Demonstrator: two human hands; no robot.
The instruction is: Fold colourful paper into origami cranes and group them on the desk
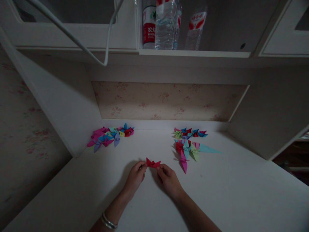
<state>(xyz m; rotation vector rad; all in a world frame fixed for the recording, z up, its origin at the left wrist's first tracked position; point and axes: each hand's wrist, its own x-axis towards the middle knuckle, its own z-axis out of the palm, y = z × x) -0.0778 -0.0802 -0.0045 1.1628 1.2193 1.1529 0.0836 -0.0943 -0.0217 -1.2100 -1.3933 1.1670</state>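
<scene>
A small red folded paper boat [153, 163] is held up between my two hands, just above the white desk [154, 203]. My left hand [138, 174] pinches its left end between thumb and fingers. On the opposite end, my right hand [169, 178] grips with thumb and fingertips closed. The boat's pointed tips rise at both sides, with a lower fold in the middle. Fingertips hide its outer lower corners. A silver bracelet [109, 221] circles my left wrist.
Colourful folded paper pieces lie in a heap [108, 137] at back left and a spread group [187, 148] at back right. Overhead, a shelf [193, 54] holds plastic bottles [165, 27] and a red-and-white can [149, 27]. A white lamp arm [72, 37] hangs at upper left.
</scene>
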